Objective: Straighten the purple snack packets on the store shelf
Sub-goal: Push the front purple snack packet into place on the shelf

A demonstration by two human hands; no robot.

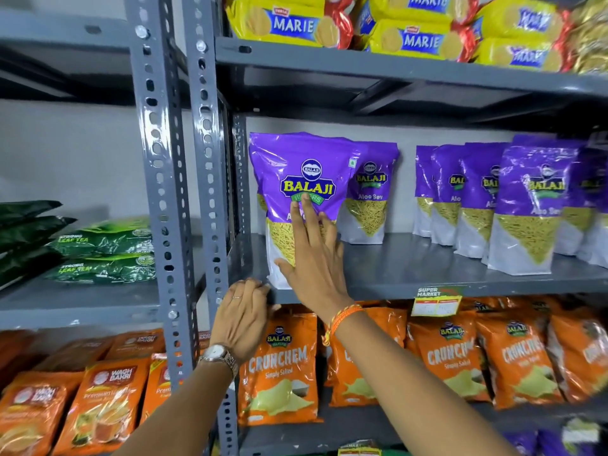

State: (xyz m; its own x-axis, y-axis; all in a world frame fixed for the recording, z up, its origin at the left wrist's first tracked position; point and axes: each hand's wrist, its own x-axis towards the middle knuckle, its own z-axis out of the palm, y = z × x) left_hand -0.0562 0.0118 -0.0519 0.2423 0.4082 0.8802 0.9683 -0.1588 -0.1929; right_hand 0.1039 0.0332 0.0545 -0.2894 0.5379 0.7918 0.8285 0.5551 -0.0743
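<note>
Centre frame: right hand (314,255), fingers spread flat and open, palm pressed against the face of the front purple packet (297,192); orange thread band on that wrist. Left hand (241,315) lower and left of it, fingers curled over the front lip of the grey shelf (411,268) by the packet's bottom corner, gripping the shelf edge rather than any packet; ring on one finger, watch (219,356) at the wrist. Front purple packet stands upright at the left end of the middle shelf, close to the perforated upright post (210,153). Second purple packet (371,192) just behind and right of it, partly overlapped. Gap, then a row of further purple packets (526,205) toward the right edge of the frame, overlapping, the nearest one forward of the rest. Price tag (436,301) clipped to the shelf lip, right of centre. Upper part of frame: yellow Marie biscuit packs (289,24). Lower part: orange Crunchem bags (279,366). Left of frame, neighbouring rack: green tea packs (105,251) stacked flat, orange tea packs (105,399) below
</note>
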